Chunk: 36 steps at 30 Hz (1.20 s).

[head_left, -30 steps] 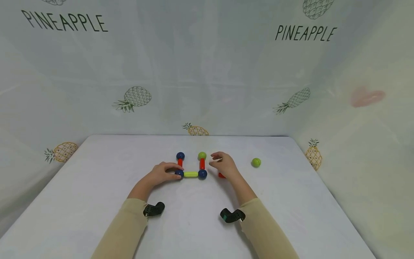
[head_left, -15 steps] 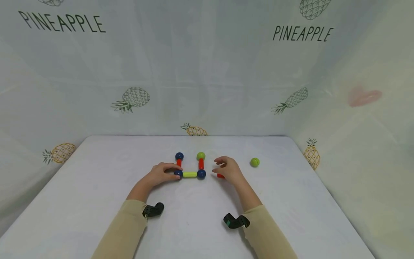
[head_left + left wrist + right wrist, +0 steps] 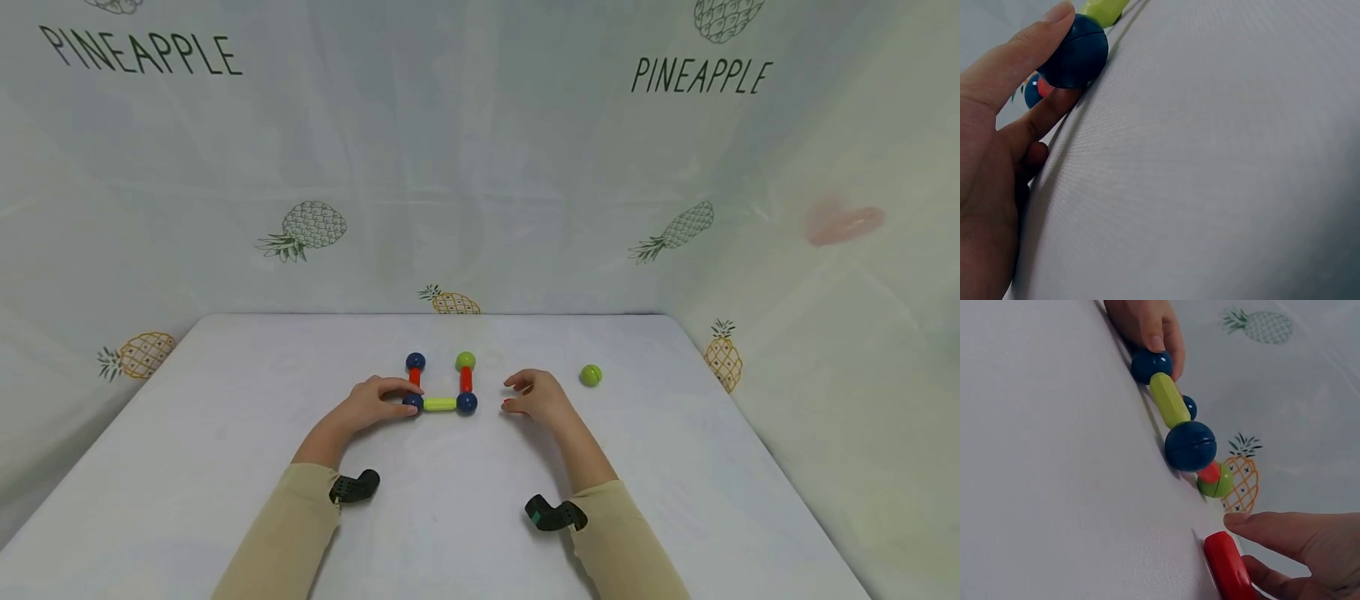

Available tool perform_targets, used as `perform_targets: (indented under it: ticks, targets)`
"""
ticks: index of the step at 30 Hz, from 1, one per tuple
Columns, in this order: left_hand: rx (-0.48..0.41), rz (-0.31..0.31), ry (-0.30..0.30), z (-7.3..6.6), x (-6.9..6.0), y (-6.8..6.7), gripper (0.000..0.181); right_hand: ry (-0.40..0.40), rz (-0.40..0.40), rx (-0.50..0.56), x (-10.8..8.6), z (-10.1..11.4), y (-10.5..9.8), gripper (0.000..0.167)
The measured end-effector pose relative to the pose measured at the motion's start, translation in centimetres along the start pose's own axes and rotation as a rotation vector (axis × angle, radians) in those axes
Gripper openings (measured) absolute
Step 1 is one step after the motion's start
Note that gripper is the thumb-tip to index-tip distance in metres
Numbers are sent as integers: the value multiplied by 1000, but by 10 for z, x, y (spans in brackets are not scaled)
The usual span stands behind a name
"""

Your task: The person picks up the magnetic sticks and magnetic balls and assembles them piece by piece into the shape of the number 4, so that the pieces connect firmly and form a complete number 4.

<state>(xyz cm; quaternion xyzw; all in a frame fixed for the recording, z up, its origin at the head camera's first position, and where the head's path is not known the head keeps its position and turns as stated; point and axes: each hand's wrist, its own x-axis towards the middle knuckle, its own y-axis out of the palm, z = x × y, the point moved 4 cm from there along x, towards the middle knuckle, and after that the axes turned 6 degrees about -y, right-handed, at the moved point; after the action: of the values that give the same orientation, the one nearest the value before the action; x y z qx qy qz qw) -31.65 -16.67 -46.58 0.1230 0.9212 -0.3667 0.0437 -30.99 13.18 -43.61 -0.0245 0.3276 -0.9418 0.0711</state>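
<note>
While left grip (image 3: 366,403) pinches blue ball (image 3: 1079,56), right grip (image 3: 546,402) beside red rod (image 3: 1228,565)

And there's the pale hanging cloth (image 3: 480,167), filling the whole background behind the white bench (image 3: 420,525), rounded at its far corners! Up top, dark lettering (image 3: 142,52) on the left spells PINEAPPLE, and matching lettering (image 3: 701,75) answers on the right, a cropped pineapple drawing (image 3: 727,18) just above it. Lower down, a green pineapple outline (image 3: 315,223) lies sideways on the left, its slanted twin (image 3: 690,223) across on the right. Orange pineapples now: one at left (image 3: 150,354), one at centre (image 3: 456,303), cut off by the bench's back edge, one at right (image 3: 724,364). And far right, a blurry pinkish-red mark (image 3: 847,225)!
</note>
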Motion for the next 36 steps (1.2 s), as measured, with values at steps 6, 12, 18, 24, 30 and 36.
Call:
perform_targets:
  ticks: [6, 12, 18, 24, 30, 36]
  targets:
    - [8, -3, -14, 1, 0, 0, 38, 2, 12, -7, -2, -2, -1, 31]
    - [-7, -4, -18, 0, -2, 0, 35, 4, 18, -11, -1, -4, -1, 30]
    - [-8, -3, -15, 0, -2, 1, 35, 2, 34, -24, -3, -7, 2, 27]
    - [-7, -1, -15, 1, -1, 1, 35, -4, 37, -43, -3, -8, 4, 22]
    - [-10, -3, -11, 1, -1, 1, 35, -12, 40, -48, -4, -8, 4, 20]
    - [-14, -5, -6, 0, -1, 1, 35, -10, 56, -34, -5, -7, 3, 20]
